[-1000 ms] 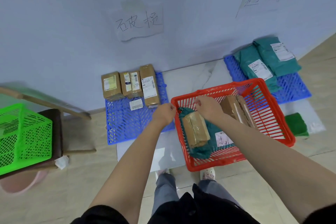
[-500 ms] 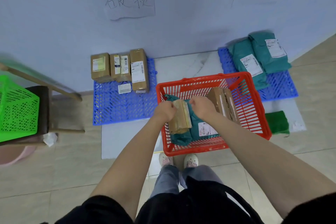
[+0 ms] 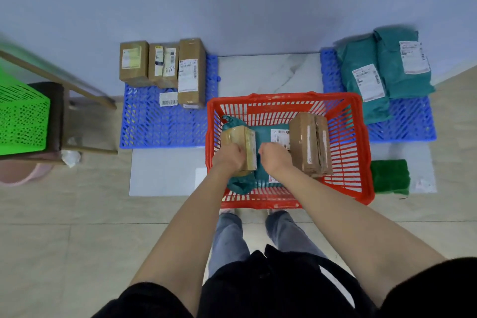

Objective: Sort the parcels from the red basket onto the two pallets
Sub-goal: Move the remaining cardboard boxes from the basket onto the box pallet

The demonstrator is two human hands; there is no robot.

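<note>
At twelve o'clock the wall backs two blue pallets: the left pallet [image 3: 165,121] at ten o'clock carries three brown boxes in a row, the right pallet [image 3: 410,121] at two o'clock carries two teal mailer bags. Between them, nearer the person, sits the red basket [image 3: 361,162], with a teal bag [image 3: 263,134] on its floor and a larger brown box [image 3: 311,144] lying toward its three o'clock side. At the basket's nine o'clock side the left hand [image 3: 228,159] curls round a small taped brown box [image 3: 244,142], tilted above the teal bag. The right hand [image 3: 275,159], just beside it, is a loose fist; whether it grips anything I cannot tell. The step in hand looks like lifting this box out. Since boxes sit on the left pallet, the next move probably calls for carrying it toward ten o'clock, clearing the basket rim.
</note>
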